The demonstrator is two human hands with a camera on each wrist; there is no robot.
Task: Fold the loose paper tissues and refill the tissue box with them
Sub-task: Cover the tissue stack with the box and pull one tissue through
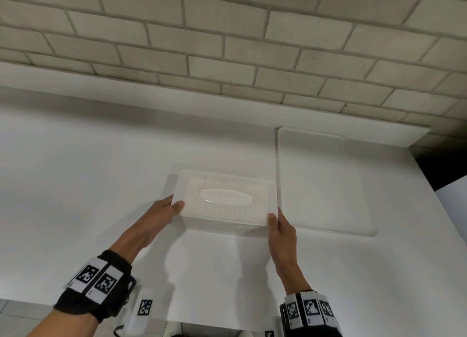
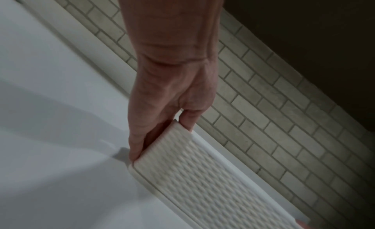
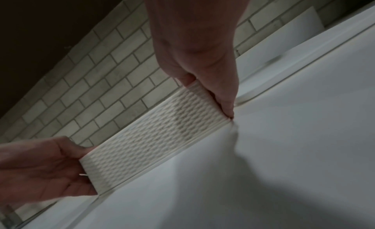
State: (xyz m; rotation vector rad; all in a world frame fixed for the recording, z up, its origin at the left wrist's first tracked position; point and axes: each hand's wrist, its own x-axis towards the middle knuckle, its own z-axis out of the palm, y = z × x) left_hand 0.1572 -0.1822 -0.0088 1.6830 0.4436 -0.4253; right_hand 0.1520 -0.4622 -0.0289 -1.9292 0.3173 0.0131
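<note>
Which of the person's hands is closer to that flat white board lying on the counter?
Right. The right hand grips the tissue box at the end beside the white board, nearly touching it. The left hand grips the box's opposite end, farther from the board.

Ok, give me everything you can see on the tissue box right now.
The tissue box is a white rectangular box, seemingly plastic, with a woven-pattern texture and a smooth oval dispensing slot on top; no tissue shows there. It sits on the white counter, beside a flat white board. The left hand grips its left end, the right hand its right end, thumbs on top.
</note>
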